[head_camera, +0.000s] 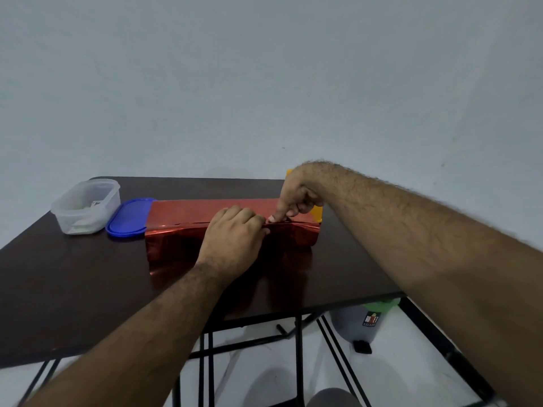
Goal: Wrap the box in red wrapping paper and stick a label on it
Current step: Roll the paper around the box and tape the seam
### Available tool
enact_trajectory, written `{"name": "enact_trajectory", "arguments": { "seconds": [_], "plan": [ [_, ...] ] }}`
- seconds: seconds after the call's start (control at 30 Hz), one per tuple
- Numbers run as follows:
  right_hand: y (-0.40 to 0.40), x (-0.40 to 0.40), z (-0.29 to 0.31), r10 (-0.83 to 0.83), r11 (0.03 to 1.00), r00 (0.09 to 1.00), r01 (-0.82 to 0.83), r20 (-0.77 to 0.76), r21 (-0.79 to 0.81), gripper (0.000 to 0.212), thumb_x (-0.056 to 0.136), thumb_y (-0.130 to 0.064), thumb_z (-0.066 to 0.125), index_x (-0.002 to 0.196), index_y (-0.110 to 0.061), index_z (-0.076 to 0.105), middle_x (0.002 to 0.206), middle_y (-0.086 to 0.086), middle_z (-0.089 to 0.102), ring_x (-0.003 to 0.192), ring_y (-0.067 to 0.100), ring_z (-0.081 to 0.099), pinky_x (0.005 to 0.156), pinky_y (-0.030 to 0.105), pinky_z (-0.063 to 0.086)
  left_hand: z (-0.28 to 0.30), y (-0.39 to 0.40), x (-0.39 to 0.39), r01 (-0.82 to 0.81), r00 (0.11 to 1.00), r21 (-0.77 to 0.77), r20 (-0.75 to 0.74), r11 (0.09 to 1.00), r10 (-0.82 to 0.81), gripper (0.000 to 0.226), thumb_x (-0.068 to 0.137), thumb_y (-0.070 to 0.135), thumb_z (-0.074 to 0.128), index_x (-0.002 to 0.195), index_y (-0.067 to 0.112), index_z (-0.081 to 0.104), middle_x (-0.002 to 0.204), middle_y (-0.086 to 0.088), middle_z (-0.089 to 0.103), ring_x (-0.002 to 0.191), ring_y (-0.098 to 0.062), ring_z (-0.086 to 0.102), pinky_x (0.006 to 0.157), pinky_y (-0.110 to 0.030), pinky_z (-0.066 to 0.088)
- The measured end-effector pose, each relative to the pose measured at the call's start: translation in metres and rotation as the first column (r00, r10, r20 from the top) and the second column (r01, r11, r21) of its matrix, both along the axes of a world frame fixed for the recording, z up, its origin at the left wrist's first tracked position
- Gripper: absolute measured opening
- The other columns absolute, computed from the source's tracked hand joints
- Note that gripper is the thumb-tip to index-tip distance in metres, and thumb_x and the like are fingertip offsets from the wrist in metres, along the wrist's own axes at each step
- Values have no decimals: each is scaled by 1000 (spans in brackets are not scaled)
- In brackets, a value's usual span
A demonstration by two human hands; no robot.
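Your left hand point(235, 230) rests curled on the shiny red wrapping paper point(205, 210) over the long box on the dark wooden tabletop point(73, 274), pinching its seam; your right hand point(296, 198) presses a fingertip there. Beyond-left lie a blue oval lid point(127, 217) and clear plastic container point(85, 205).

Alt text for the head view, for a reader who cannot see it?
Both hands, left hand and right hand, pinch the seam of red wrapping paper over a box on a dark table. A clear container and blue lid lie left.
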State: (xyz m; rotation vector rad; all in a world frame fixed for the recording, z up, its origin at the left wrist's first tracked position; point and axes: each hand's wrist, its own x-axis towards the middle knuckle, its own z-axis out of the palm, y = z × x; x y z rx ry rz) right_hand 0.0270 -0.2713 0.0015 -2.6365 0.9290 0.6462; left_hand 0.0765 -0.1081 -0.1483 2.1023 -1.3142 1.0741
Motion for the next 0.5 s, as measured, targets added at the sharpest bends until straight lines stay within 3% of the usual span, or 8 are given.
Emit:
{"name": "enact_trajectory", "arguments": {
  "seconds": [0.1,0.3,0.4,0.5],
  "plan": [
    [-2,2,-2,-53,999,998,53,-14,-8,36,94,-48,75,74,-26,55,56,-14,49,50,7,31,44,21,28,0,0,1,-1,1000,-2,6,1000,1,23,99,36,68,108,17,77,98,0,73,97,-27,65,92,-43,49],
    [-8,-7,-5,-92,994,996,93,10,-60,51,84,-63,79,67,-22,52,51,-9,36,54,12,25,57,29,25,0,0,0,-4,1000,-3,7,1000,4,23,98,36,69,108,17,77,99,-1,73,98,-29,66,92,-45,50],
    [-20,-9,-15,-114,993,993,114,19,-4,52,83,-67,77,68,-22,55,54,-7,31,58,14,24,67,29,29,0,0,0,-2,1000,-2,9,1000,2,24,98,36,69,109,17,78,99,-1,74,98,-29,66,93,-45,50],
    [-35,-15,-29,-157,985,980,145,124,98,50,79,-66,81,70,-22,58,59,-5,35,61,14,29,83,30,36,1,0,-1,-8,1000,8,3,1000,8,25,99,37,67,111,17,77,101,-1,74,99,-28,66,94,-46,50]
  ]
}}
